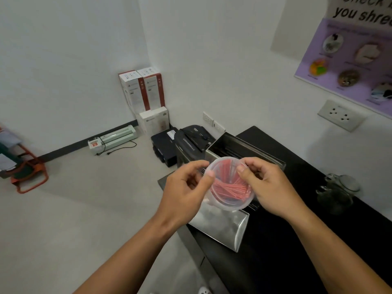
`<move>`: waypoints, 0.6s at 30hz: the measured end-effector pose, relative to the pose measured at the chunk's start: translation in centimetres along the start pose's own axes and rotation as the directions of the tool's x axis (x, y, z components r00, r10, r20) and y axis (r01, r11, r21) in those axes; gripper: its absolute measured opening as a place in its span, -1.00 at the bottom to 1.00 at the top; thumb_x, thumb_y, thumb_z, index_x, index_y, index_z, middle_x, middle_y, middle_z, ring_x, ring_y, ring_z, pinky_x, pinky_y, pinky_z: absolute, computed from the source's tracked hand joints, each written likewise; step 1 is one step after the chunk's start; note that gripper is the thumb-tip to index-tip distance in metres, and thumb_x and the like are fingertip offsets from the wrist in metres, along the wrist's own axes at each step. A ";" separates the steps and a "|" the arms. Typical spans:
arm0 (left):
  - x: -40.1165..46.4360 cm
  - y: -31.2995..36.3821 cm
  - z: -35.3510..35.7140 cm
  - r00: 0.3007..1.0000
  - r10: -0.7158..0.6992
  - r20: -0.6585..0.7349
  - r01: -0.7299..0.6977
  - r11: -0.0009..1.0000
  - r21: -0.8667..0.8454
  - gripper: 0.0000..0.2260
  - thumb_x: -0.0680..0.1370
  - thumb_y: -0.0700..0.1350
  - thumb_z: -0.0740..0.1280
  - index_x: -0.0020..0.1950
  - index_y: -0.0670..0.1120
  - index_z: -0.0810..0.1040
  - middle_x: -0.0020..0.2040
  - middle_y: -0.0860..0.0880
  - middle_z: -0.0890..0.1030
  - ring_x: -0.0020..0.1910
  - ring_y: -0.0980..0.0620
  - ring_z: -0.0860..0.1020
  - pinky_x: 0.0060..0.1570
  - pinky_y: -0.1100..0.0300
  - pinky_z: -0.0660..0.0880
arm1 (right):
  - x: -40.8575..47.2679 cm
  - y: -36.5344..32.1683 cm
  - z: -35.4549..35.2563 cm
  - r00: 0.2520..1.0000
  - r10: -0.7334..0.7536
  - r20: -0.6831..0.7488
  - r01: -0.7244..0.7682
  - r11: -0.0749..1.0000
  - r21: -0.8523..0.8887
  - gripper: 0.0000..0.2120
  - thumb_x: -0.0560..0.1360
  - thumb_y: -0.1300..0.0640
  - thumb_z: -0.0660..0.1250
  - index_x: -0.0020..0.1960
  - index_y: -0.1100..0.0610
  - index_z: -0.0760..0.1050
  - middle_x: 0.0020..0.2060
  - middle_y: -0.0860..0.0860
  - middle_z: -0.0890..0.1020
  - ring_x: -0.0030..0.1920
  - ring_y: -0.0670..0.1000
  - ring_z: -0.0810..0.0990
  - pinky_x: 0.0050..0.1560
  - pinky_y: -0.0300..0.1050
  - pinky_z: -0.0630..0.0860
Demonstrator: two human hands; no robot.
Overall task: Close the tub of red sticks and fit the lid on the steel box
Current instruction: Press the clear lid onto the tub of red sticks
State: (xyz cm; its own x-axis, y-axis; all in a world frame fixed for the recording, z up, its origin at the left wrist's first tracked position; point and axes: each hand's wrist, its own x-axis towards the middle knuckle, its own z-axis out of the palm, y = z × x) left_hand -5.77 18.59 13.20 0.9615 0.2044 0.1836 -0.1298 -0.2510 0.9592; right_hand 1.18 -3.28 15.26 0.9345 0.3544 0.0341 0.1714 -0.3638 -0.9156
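A round clear plastic tub (230,183) full of red sticks is held up over the black counter, its clear lid resting on top. My left hand (186,192) grips the tub's left rim, thumb on the lid. My right hand (269,187) grips the right rim, thumb pressing the lid's edge. Behind the tub stands the open steel box (237,148). Below the tub, the flat steel lid (222,228) lies on the counter near its front left corner.
The black counter (297,240) runs along the right wall. A glass jar with a clamp lid (337,192) stands on it to the right. A paper shredder (193,141), a dark box, cartons and a laminator sit on the floor to the left.
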 end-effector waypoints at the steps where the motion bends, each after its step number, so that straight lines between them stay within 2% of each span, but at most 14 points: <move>1: -0.3 0.2 0.7 0.999 0.002 0.044 -0.003 0.999 0.032 -0.74 0.57 0.24 0.37 0.21 0.24 0.67 -0.25 0.09 0.63 -0.27 0.14 0.60 -0.21 0.25 0.56 | -0.5 0.3 -0.4 1.000 0.009 -0.018 -0.009 1.000 -0.003 -0.86 0.62 -0.10 0.37 0.13 -0.16 0.66 -0.06 -0.06 0.75 -0.06 -0.05 0.75 -0.03 0.01 0.72; 3: -0.6 0.3 2.0 0.995 -0.006 0.098 0.002 0.999 0.045 -0.76 0.56 0.19 0.40 0.23 0.31 0.64 -0.29 0.07 0.60 -0.32 0.15 0.56 -0.25 0.27 0.55 | -1.5 0.9 -1.5 0.998 0.025 -0.051 -0.027 0.999 -0.026 -0.87 0.61 -0.10 0.39 0.12 -0.16 0.66 -0.07 -0.10 0.75 -0.08 -0.08 0.75 -0.08 -0.07 0.71; 7: -1.3 0.3 4.5 0.981 -0.104 0.165 0.111 0.993 -0.032 -0.72 0.53 0.18 0.42 0.24 0.28 0.66 -0.20 -0.06 0.65 -0.20 -0.11 0.66 -0.15 0.04 0.67 | -3.5 2.6 -3.7 0.993 0.077 -0.094 -0.087 0.990 -0.111 -0.86 0.58 -0.13 0.41 0.11 -0.19 0.66 -0.08 -0.16 0.74 -0.08 -0.16 0.73 -0.13 -0.17 0.68; 9: -1.7 -0.2 5.9 0.965 -0.166 0.204 0.181 0.982 -0.058 -0.67 0.49 0.16 0.45 0.25 0.21 0.66 -0.18 -0.05 0.66 -0.22 -0.06 0.68 -0.16 0.10 0.67 | -4.3 3.7 -4.6 0.987 0.105 -0.119 -0.120 0.985 -0.125 -0.82 0.55 -0.18 0.40 0.10 -0.18 0.67 -0.10 -0.15 0.74 -0.10 -0.15 0.73 -0.13 -0.18 0.67; 13: -2.3 -2.0 8.8 0.908 -0.290 0.301 0.329 0.941 -0.085 -0.66 0.51 -0.01 0.47 0.29 0.07 0.63 -0.18 0.07 0.65 -0.32 0.08 0.66 -0.21 0.16 0.68 | -5.8 6.8 -5.8 0.968 0.199 -0.151 -0.220 0.966 -0.135 -0.81 0.55 -0.20 0.39 0.09 -0.17 0.67 -0.12 -0.11 0.73 -0.12 -0.13 0.73 -0.08 -0.05 0.70; 16: -2.7 -3.5 10.9 0.858 -0.390 0.335 0.432 0.900 -0.056 -0.79 0.62 -0.13 0.45 0.24 0.04 0.64 -0.12 -0.03 0.67 -0.31 0.06 0.69 -0.21 0.12 0.71 | -6.9 9.3 -6.2 0.950 0.265 -0.167 -0.290 0.946 -0.148 -0.83 0.56 -0.17 0.40 0.09 -0.16 0.68 -0.13 -0.14 0.73 -0.12 -0.15 0.72 -0.09 -0.10 0.68; 18: -3.0 -4.3 12.1 0.825 -0.444 0.351 0.485 0.874 -0.034 -0.84 0.64 -0.13 0.43 0.19 0.05 0.67 -0.12 -0.07 0.69 -0.29 0.03 0.71 -0.19 0.08 0.73 | -7.5 10.8 -6.4 0.937 0.302 -0.175 -0.329 0.933 -0.147 -0.87 0.57 -0.13 0.42 0.07 -0.16 0.69 -0.14 -0.15 0.73 -0.11 -0.16 0.71 -0.07 -0.14 0.65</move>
State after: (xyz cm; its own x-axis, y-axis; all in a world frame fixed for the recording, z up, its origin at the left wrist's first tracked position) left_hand -5.16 7.58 5.88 0.9355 -0.0522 -0.3496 0.3444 -0.0878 0.9347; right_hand -1.95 -15.35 7.69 0.9821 0.0710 -0.1747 -0.1013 -0.5825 -0.8065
